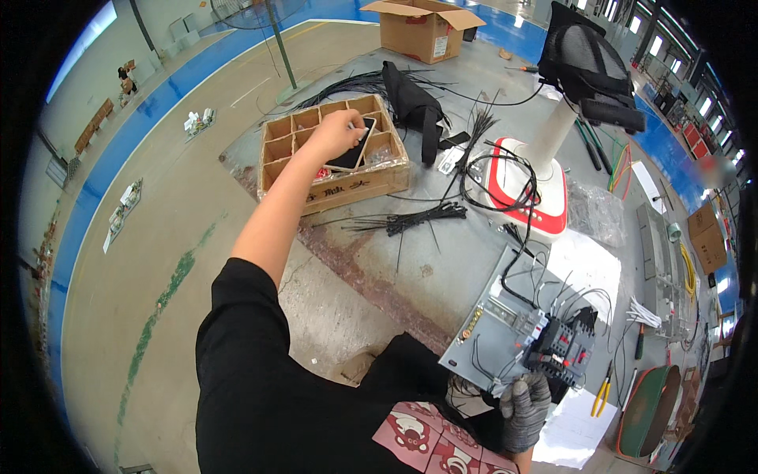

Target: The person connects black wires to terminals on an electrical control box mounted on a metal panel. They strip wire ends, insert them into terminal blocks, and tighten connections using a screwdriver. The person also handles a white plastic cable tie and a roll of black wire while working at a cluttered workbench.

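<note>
Phone (353,156) lies propped in the divided box (391,182), just to the right of and slightly below the left grip (335,134), which is bare and much the nearer of the two. Its long axis slants away from the body, the far end leaning right, so the near end sits under the hand and the far end beside the fingertips. The fingers are bent over its upper left side and look to be touching it; whether they pinch it or only rest there I cannot tell. The phone has a dark, glossy face with a pale rim, part of it hidden by the hand.

Right of the left grip, in the box, is some clear plastic wrap (378,155); beyond, on the bench (426,272), a black bag (410,107). Nearer the body are black cable ties (426,218).

Well apart to the right, the gloved right grip (525,404) is curled at the near edge of a grey metal plate (460,357); I cannot tell if it is closed on it. Yellow-handled pliers (602,397) lie to its right.
</note>
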`<state>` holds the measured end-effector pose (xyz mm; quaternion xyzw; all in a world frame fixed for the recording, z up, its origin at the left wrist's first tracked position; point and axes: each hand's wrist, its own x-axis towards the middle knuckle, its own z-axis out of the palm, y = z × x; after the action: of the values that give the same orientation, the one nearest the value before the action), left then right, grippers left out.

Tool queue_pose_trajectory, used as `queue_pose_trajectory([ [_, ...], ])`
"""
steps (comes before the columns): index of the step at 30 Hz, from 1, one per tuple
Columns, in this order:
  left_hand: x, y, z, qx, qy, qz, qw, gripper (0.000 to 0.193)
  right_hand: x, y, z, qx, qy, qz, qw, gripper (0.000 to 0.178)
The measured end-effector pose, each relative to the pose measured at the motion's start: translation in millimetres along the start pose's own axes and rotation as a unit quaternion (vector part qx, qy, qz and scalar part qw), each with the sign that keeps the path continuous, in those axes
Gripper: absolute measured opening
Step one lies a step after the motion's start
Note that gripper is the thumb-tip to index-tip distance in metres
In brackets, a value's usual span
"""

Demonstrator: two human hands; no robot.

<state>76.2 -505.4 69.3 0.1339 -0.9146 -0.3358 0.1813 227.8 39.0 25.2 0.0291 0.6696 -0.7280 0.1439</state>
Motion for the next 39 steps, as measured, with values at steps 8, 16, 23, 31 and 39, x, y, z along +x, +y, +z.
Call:
queue_pose_trajectory([
  [8,48.2,-11.0,57.4,0.29,-0.115,0.032,0.95,0.014,22.0,-2.4,17.3,-0.026,-0.017,0.039,0.999,0.023],
  [16,32.7,23.6,48.8,0.279,-0.096,0.054,0.954,0.02,27.1,-19.5,28.8,-0.051,-0.005,0.054,0.997,0.03],
  [23,-184.9,177.8,113.6,-0.35,-0.167,0.125,0.913,0.019,14.7,-34.2,26.4,0.08,-0.094,0.064,0.99,0.024],
  [31,-307.9,252.8,172.5,-0.449,-0.232,0.161,0.848,0.009,-38.8,-26.1,-12.2,0.146,-0.148,0.037,0.977,0.018],
  [39,-327.4,289.5,167.0,-0.569,-0.192,0.054,0.798,0.007,-67.5,-15.3,-36.2,0.167,-0.152,-0.032,0.974,0.02],
])
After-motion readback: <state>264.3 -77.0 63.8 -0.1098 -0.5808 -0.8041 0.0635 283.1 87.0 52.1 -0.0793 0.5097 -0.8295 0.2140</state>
